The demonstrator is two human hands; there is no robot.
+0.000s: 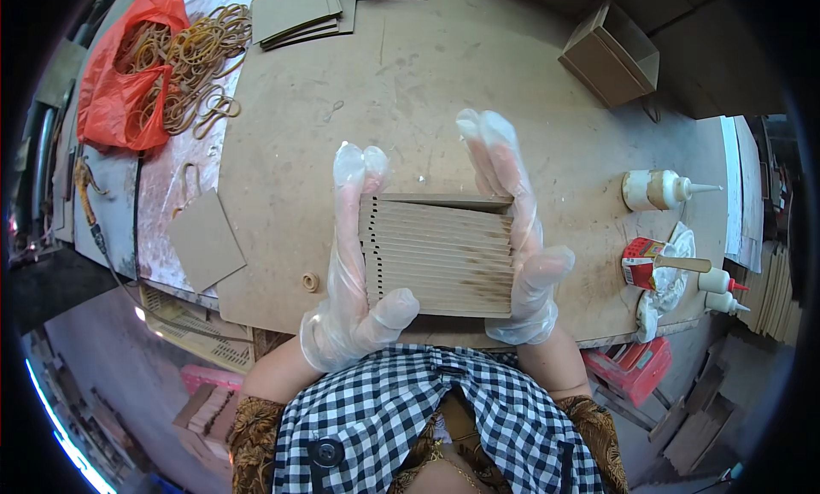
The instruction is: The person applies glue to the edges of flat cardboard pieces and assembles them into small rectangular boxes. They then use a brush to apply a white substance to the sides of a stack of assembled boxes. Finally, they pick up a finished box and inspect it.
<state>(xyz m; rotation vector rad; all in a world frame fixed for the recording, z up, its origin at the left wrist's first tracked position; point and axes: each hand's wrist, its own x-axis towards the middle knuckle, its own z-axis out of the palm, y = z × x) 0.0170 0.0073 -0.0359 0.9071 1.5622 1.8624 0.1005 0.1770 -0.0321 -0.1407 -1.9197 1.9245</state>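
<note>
Both my hands wear thin clear plastic gloves and hold a stack of thin brown board pieces point(440, 255) above the worktable point(410, 75). My left hand point(350, 272) clamps the stack's left end, thumb across the near edge. Against the right end presses my right hand point(517, 238), fingers stretched upward and thumb curled over the side. The pieces lie fanned, their edges stepped toward me.
A red plastic bag point(120, 75) spilling rubber bands point(192, 54) lies far left. Cut board sheets point(299, 11) rest at the far edge, a single square point(205, 238) at left. An open cardboard box point(611, 54) stands far right. Glue bottles point(662, 189) and a red cup point(642, 261) sit right.
</note>
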